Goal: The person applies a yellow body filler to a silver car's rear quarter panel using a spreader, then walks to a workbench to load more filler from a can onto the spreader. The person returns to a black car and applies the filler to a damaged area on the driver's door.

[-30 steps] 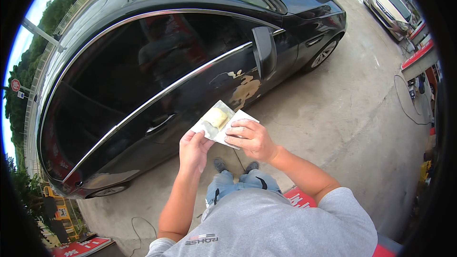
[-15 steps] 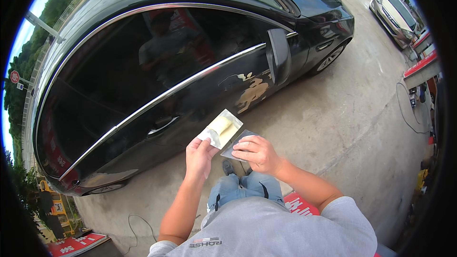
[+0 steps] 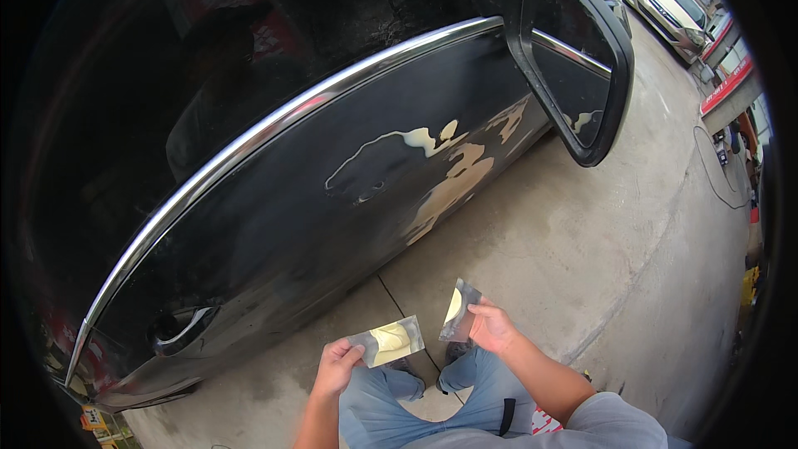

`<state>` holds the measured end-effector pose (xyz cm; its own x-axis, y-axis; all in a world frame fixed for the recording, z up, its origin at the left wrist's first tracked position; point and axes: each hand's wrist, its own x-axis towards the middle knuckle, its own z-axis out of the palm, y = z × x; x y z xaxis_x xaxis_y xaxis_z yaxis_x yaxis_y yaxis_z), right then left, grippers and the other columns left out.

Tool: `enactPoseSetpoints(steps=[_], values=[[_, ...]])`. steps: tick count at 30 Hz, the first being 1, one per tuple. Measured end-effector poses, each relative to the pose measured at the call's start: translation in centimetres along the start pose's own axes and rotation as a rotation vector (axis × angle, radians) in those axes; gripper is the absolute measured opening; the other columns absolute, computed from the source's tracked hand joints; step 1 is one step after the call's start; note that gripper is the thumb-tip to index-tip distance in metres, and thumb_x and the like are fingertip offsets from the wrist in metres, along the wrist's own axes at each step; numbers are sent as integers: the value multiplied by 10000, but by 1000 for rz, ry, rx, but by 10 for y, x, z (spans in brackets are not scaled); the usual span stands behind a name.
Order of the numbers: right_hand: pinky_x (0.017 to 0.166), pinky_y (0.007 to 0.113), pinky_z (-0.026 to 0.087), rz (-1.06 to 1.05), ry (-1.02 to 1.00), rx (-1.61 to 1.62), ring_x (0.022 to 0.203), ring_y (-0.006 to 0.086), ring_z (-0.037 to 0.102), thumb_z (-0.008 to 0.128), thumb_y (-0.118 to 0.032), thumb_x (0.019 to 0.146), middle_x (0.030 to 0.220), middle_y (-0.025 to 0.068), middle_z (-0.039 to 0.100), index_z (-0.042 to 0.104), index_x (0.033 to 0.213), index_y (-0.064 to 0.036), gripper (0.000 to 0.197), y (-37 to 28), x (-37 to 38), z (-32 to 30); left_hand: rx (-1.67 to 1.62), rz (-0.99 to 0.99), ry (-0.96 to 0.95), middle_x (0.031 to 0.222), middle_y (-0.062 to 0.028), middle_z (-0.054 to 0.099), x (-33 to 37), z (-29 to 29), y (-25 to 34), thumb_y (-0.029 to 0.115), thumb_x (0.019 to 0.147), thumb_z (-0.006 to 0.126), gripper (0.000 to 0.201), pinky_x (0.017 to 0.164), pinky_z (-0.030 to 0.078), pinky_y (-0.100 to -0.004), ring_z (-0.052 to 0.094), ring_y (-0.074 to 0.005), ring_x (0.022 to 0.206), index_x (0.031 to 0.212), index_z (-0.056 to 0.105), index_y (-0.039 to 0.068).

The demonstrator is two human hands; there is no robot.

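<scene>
My left hand (image 3: 335,367) is closed on a flat putty spreader (image 3: 409,329) that carries a smear of pale yellow body filler (image 3: 389,343). A second thin grey spreader (image 3: 456,331) is pinched in my right hand (image 3: 493,327), with pale yellow filler along one edge. The two spreaders are apart, held low in front of my legs. Beyond them stands the black car door (image 3: 274,216). On its panel is a bare tan patch (image 3: 465,179), with cream smears (image 3: 422,140) above it and a thin light outline running left.
The wing mirror (image 3: 573,58) juts out at the upper right, close to the patch. A chrome strip (image 3: 224,150) runs along the window, and a door handle (image 3: 183,331) is at lower left. Concrete floor (image 3: 565,266) lies to the right. A white car (image 3: 669,12) stands farther off.
I have come closer to the door, and its patch and mirror look larger. The spreaders, close together before, have moved apart. Filler now shows on the right one.
</scene>
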<state>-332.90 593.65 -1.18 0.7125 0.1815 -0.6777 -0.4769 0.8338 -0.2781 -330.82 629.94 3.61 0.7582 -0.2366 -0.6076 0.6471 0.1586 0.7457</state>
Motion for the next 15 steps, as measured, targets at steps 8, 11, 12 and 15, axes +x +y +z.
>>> enactPoseSetpoints(steps=[8,11,12,15], values=[[1126,529,475,-116,-59,95,1281,341,640,563,-7,944,1349,148,681,610,1312,-40,372,42,123,-131,182,-20,-339,1081,-38,760,128,-42,-152,138,1062,638,216,898,568,-309,692,-119,999,1181,732,-15],[1153,551,456,-224,-53,-21,1313,335,629,561,-35,929,1365,132,685,602,1354,-60,428,36,150,-143,224,210,-283,1066,-11,755,145,-40,-177,163,1018,705,292,863,505,-290,637,-114,960,1250,749,-7],[1145,545,460,-249,-90,-4,1305,338,631,562,-29,933,1360,136,685,606,1345,-53,416,30,155,-143,224,235,-277,1031,3,747,150,-38,-180,172,1015,712,288,810,491,-272,619,-100,911,1239,754,-4],[1122,532,474,-253,-136,65,1266,342,647,570,-15,939,1331,142,694,616,1328,-37,392,2,161,-130,181,167,-268,1058,-35,761,147,-32,-180,148,1031,676,250,873,548,-311,676,-132,961,1200,741,-25]])
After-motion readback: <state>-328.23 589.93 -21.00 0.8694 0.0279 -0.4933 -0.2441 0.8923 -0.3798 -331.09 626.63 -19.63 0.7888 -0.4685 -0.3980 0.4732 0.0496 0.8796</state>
